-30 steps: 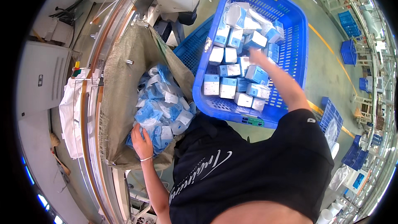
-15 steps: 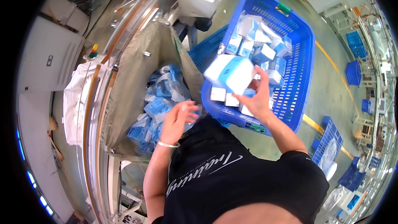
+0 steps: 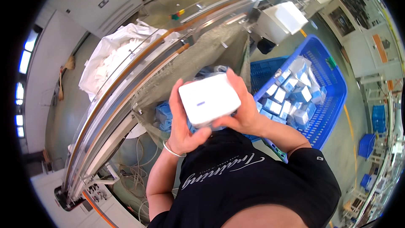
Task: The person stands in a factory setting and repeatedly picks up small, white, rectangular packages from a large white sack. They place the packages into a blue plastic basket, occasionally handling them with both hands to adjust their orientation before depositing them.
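A white block-shaped pack with rounded corners is held between my two hands in front of my chest. The face toward me is plain white with one small dark mark. My left hand grips its left side, fingers along the edge and thumb at the lower corner. On the opposite side my right hand wraps round the edge, thumb below. Behind the pack hangs a grey-green fabric sack, with crumpled blue film inside, partly hidden. To the right, a blue plastic basket holds several white-and-blue packs.
A metal conveyor rail curves past the sack on the left. Beyond it stands a white bag of pale material. A white box-shaped unit is near the basket's far end. Cables lie on the floor at lower left.
My right hand has brought the pack leftward from over the basket, and my left hand has closed on it too. The view has turned toward the left.
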Demonstrator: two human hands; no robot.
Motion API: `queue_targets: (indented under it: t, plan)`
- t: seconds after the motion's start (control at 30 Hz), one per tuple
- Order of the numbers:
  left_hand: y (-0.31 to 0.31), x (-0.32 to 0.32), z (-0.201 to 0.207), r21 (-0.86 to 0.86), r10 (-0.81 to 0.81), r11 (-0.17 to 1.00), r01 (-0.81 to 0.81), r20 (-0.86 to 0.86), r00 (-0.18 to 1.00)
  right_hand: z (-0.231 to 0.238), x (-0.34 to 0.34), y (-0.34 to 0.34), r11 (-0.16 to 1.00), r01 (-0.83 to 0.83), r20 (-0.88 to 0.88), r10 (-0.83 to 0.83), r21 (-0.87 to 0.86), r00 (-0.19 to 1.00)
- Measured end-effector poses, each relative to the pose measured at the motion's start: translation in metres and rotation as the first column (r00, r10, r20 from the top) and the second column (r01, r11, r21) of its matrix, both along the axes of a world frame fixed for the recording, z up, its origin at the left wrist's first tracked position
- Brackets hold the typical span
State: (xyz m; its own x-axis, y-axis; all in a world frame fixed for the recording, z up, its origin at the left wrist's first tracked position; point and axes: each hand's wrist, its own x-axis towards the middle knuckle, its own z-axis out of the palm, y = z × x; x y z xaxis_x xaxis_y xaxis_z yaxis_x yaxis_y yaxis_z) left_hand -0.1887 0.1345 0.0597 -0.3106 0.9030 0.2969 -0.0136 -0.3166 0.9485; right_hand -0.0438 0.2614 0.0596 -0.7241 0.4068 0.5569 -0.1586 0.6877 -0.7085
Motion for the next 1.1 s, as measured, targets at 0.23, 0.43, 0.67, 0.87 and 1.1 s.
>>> queue_targets:
  t: [0.23,0.43,0.67,0.87,1.1]
  plan:
    - [-0.039,-0.023,0.006,-0.076,0.176,0.971,-0.225,-0.406,0.897,0.007,-0.018,-0.029,0.98,-0.147,0.207,0.172,-0.134,0.963]
    - [-0.041,-0.041,-0.013,-0.588,0.086,0.793,0.16,0.368,0.926,0.035,-0.034,-0.002,0.95,-0.31,0.794,0.16,0.038,0.586]
    - [-0.029,-0.028,-0.016,-0.437,-0.262,0.796,0.419,0.375,0.889,0.035,-0.043,-0.027,0.539,-0.615,0.309,0.553,0.575,0.773]
    - [-0.041,-0.01,-0.028,-0.372,-0.241,0.857,0.358,0.326,0.914,0.053,-0.016,-0.022,0.424,-0.584,0.243,0.625,0.692,0.742]
    - [-0.027,-0.013,-0.042,-0.34,-0.1,0.891,0.302,0.5,0.86,-0.025,-0.009,0.03,0.792,-0.6,0.48,0.485,0.115,0.732]
